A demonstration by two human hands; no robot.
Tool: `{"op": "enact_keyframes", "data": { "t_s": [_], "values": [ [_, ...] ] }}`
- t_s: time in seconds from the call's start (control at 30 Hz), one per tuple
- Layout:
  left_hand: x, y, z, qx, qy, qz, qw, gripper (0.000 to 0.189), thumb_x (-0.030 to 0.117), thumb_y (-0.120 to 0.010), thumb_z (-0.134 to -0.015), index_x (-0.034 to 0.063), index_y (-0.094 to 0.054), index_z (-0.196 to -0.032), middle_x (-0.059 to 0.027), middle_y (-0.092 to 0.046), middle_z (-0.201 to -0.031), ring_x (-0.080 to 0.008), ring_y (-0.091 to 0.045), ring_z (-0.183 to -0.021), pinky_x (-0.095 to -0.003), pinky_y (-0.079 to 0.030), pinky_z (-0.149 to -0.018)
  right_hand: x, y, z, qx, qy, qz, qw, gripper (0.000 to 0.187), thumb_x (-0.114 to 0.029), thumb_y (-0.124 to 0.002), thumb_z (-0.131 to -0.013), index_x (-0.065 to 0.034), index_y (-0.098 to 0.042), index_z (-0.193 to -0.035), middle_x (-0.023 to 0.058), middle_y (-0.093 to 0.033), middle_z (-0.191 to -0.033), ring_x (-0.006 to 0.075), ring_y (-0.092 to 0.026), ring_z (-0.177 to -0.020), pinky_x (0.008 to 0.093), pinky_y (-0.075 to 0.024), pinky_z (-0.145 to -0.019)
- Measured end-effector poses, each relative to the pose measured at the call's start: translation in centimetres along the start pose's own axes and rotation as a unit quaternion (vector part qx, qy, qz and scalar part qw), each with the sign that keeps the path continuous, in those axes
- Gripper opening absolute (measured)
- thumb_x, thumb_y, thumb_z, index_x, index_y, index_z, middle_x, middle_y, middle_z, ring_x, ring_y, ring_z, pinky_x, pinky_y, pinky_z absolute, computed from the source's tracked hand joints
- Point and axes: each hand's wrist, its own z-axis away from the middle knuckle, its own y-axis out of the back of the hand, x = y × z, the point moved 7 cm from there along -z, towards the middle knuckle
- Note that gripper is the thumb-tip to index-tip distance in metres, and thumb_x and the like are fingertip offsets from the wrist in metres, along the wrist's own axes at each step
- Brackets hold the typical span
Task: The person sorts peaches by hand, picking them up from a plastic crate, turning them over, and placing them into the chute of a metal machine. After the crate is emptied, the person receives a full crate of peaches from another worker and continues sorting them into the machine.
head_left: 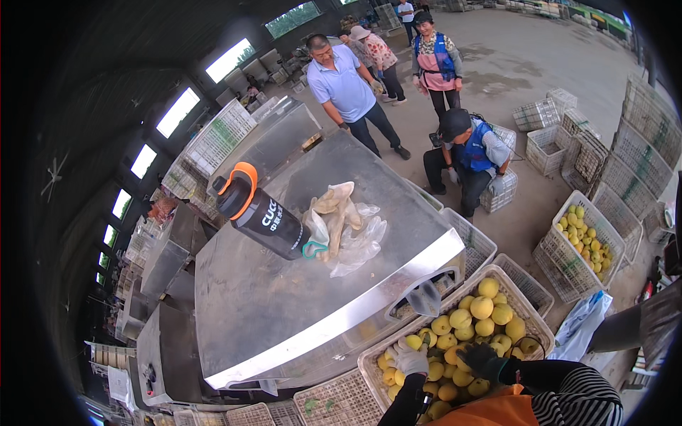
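Note:
A white plastic crate full of yellow peaches lies before me, against the front of a metal-topped table. My left hand, in a pale glove, rests among the fruit on the crate's left side. On the right, my right hand wears a dark glove and reaches down onto the peaches. Its fingers are partly hidden, and I cannot tell whether either hand grips a fruit. Above the crate, a metal scoop-like chute sticks out of the table front.
The metal table bears a black bottle with an orange handle, and crumpled gloves and plastic. An empty crate adjoins on the left. Another peach crate stands right. One person sits beyond the table; several others stand farther back.

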Motion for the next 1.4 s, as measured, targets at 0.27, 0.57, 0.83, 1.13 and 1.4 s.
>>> {"op": "enact_keyframes", "data": {
  "t_s": [0.27, 0.57, 0.83, 1.13, 1.4],
  "values": [
    [2.7, 9.2, 3.3, -0.051, -0.019, 0.651, 0.757, 0.054, 0.032, -0.062, -0.083, 0.0039, -0.042, -0.124, -0.0145, -0.048, -0.121, -0.0248, -0.049, -0.109, -0.0391, -0.046, -0.088, 2.3, 8.9, -0.6, 0.214, -0.018, -0.407, 0.888, 0.078, -0.033, -0.077, -0.064, -0.0094, -0.042, -0.129, 0.0185, -0.052, -0.117, 0.0350, -0.048, -0.112, 0.0421, -0.0389, -0.097],
    [9.1, 20.0, 5.6, -0.220, -0.094, 0.887, 0.396, 0.067, 0.053, -0.061, -0.080, 0.0072, -0.044, -0.126, -0.0094, -0.048, -0.126, -0.0245, -0.047, -0.114, -0.0396, -0.038, -0.100, -2.1, 20.1, 0.5, 0.388, 0.053, -0.370, 0.842, 0.044, -0.022, -0.050, -0.091, -0.0019, -0.040, -0.129, 0.0100, -0.051, -0.124, 0.0213, -0.050, -0.110, 0.0335, -0.0403, -0.099],
    [8.2, 18.5, 6.6, -0.239, -0.029, 0.894, 0.379, 0.070, 0.057, -0.056, -0.080, 0.0080, -0.044, -0.129, -0.0085, -0.047, -0.130, -0.0254, -0.046, -0.116, -0.0399, -0.035, -0.102, -4.3, 19.9, 0.2, 0.337, 0.230, -0.746, 0.527, 0.089, -0.017, -0.082, -0.066, -0.0021, -0.031, -0.138, 0.0141, -0.044, -0.131, 0.0255, -0.043, -0.121, 0.0382, -0.0344, -0.103],
    [8.2, 17.7, 5.2, -0.251, 0.027, 0.893, 0.372, 0.063, 0.048, -0.054, -0.080, 0.0054, -0.047, -0.126, -0.0146, -0.051, -0.127, -0.0278, -0.048, -0.115, -0.0409, -0.037, -0.101, -3.7, 21.6, 0.9, 0.450, 0.111, -0.469, 0.752, 0.070, -0.019, -0.075, -0.071, 0.0000, -0.042, -0.130, 0.0191, -0.042, -0.136, 0.0332, -0.042, -0.125, 0.0424, -0.0376, -0.102],
    [8.0, 18.3, 3.5, -0.194, -0.047, 0.937, 0.287, 0.073, 0.059, -0.044, -0.082, 0.0005, -0.046, -0.125, -0.0231, -0.055, -0.115, -0.0351, -0.053, -0.109, -0.0481, -0.044, -0.094, -3.2, 19.6, 1.2, 0.400, 0.053, -0.366, 0.838, 0.070, -0.018, -0.071, -0.074, -0.0004, -0.038, -0.133, 0.0185, -0.040, -0.135, 0.0336, -0.038, -0.127, 0.0434, -0.0289, -0.106]
  ]
}}
